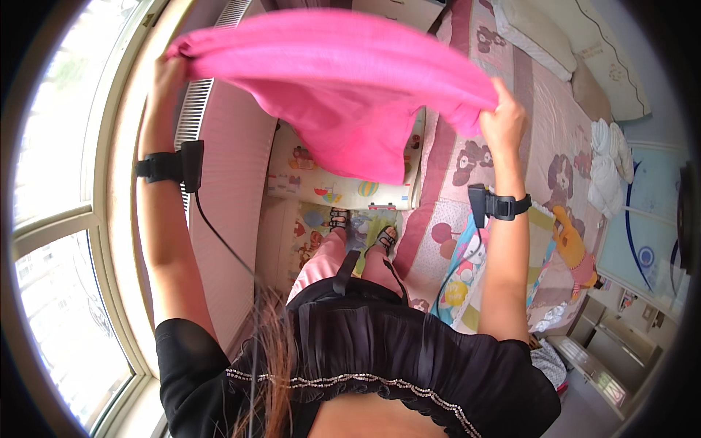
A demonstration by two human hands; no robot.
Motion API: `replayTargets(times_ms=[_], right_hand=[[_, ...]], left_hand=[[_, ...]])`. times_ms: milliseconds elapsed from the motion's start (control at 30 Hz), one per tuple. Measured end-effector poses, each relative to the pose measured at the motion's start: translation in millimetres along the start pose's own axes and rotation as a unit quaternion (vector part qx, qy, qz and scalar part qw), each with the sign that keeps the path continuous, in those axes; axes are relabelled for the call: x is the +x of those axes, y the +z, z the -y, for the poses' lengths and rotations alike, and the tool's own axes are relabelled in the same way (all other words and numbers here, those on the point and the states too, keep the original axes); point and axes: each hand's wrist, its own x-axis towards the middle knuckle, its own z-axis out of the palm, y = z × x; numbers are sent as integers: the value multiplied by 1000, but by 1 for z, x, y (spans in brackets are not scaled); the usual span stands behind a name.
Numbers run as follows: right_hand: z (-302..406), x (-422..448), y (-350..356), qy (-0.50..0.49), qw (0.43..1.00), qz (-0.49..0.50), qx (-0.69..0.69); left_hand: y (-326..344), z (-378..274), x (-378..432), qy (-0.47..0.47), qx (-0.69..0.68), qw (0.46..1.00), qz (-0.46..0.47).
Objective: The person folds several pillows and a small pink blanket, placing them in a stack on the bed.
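Note:
A bright pink cloth garment (339, 71) is stretched out in the air between my raised hands, its upper edge blurred and its lower part hanging down in loose folds. My left hand (170, 68) grips one end of it, near the window side. The opposite end is held in my right hand (501, 115), above the bed's edge. Whether the garment is a top or some other piece, I cannot tell. Each wrist wears a black strapped device with a cable.
To the left are a window (60, 219) and a white radiator (194, 115). On the right stands a bed with a patterned cover (438, 219), a yellow plush toy (572, 246), pillows and a printed towel (465, 257). A patterned mat (339, 186) lies ahead of my feet.

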Motion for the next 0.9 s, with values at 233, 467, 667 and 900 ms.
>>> replayTargets(times_ms=[233,467,667,900], right_hand=[[7,27,-9,-3,995,-79,65],[-1,26,5,-59,995,44,-67],[-20,-32,34,16,975,208,-79],[-5,-23,21,-27,999,-12,36]], left_hand=[[15,-48,-47,3,-204,978,-45],[54,3,-60,-27,-40,999,18],[52,41,-88,-145,-58,974,163],[57,8,-80,-62,-205,975,56]])
